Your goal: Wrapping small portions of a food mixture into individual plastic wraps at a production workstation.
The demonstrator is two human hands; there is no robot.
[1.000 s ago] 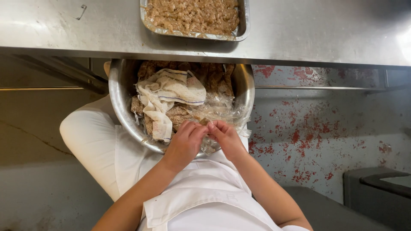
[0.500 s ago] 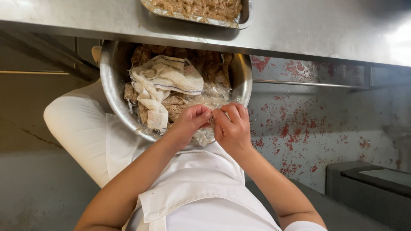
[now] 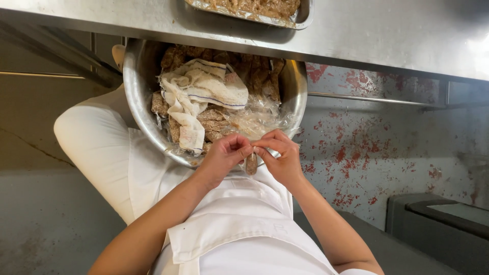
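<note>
both hands (image 3: 252, 153) pinch, seemingly, a brown roll (image 3: 251, 164).

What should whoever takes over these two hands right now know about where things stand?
Left hand and right hand: both pinch one small brown breaded roll between their fingers, over the near rim of the round steel bowl.
Bowl rests on the lap, holding brown breaded pieces, clear plastic wrap and a white striped cloth.
Rectangular metal tray of brown food sits on the steel counter above.
Done: a roll is in hand.
Left: pieces remain in the bowl.
</note>
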